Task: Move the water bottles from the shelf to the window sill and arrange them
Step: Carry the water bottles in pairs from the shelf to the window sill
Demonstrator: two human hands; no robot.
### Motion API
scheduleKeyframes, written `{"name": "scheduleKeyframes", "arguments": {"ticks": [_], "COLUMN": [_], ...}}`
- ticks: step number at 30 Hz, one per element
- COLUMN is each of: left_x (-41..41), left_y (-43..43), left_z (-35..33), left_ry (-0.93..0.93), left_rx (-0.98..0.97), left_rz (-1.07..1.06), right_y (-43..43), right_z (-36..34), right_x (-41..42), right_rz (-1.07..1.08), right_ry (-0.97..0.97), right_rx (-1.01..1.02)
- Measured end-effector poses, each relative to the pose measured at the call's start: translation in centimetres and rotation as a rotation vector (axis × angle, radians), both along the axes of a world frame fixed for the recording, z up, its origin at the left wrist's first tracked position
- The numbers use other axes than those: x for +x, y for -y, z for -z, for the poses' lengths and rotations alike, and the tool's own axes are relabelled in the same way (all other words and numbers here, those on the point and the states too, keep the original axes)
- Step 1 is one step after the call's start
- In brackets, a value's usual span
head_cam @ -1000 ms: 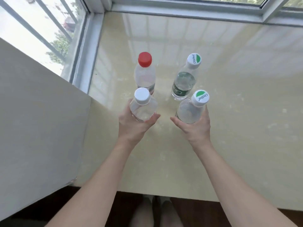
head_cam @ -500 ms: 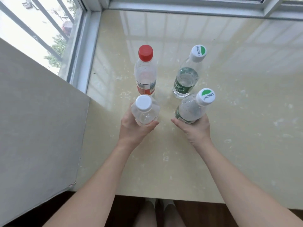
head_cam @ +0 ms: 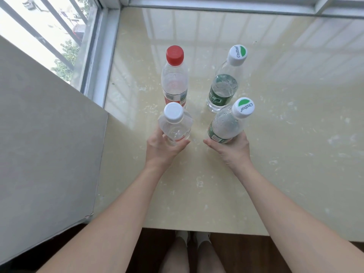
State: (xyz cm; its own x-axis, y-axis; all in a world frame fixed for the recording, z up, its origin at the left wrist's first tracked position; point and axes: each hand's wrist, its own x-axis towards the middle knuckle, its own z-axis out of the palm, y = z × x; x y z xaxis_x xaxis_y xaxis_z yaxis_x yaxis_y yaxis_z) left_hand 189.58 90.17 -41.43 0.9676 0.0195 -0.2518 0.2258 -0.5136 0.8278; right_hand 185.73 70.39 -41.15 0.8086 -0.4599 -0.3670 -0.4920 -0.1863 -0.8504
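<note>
legs (head_cam: 189, 251): bottom edge, nearest, below sill lip.
window sill (head_cam: 197, 184): pale glossy slab, speckled; all 4 btls on or over it, left-centre.
grey wall (head_cam: 45, 134): left of sill, nr to mid.
left hand (head_cam: 159, 146): fingers + thumb curled round lower body of white-cap bottle (head_cam: 175, 125); firm hold.
right hand (head_cam: 234, 148): curled round label zone of near green-cap bottle (head_cam: 226, 127); firm hold.
near pair: side by side w/ gap between; bases hidden by hands, so on sill or just above, can't tell. Right one leaning, cap to far-right.
red-cap bottle (head_cam: 174, 81): upright on sill, just far of white-cap one; touching or not, can't tell.
far green-cap bottle (head_cam: 222, 89): upright on sill, just far of the near green one.
window frame (head_cam: 98, 56): far-left + far edge, well apart from btls.
step (judged): setting nr pair down to close a 2x2 block.
doing it well: straighten right btl first; bases flat before letting go; line up w/ far pair, same gap; no nudging far btls, prob tippy; open fingers outward, away from neighbours.
</note>
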Motion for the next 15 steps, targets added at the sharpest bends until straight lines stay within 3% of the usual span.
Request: {"name": "scheduleKeyframes", "arguments": {"ticks": [4, 7, 10, 15], "left_x": [-0.4, -0.5, -0.3, 0.0], "left_y": [-0.7, -2.1, -4.2, -6.3], "left_z": [-0.7, -2.8, -6.4, -15.4], "left_ry": [-0.068, -0.099, -0.055, 0.041], "left_rx": [0.064, 0.27, 0.502, 0.666], "left_rz": [0.087, 0.2, 0.323, 0.346], "right_y": [1.0, 2.6, 4.4, 6.5], "right_z": [-0.3, -2.0, -5.8, -15.3], "right_x": [-0.7, -1.4, -1.9, -2.0], "right_rz": [-0.085, -0.241, -0.405, -0.546], "right_ry": [-0.062, -0.186, -0.286, -0.263], "right_rx": [-0.025, -0.164, -0.367, -0.605]}}
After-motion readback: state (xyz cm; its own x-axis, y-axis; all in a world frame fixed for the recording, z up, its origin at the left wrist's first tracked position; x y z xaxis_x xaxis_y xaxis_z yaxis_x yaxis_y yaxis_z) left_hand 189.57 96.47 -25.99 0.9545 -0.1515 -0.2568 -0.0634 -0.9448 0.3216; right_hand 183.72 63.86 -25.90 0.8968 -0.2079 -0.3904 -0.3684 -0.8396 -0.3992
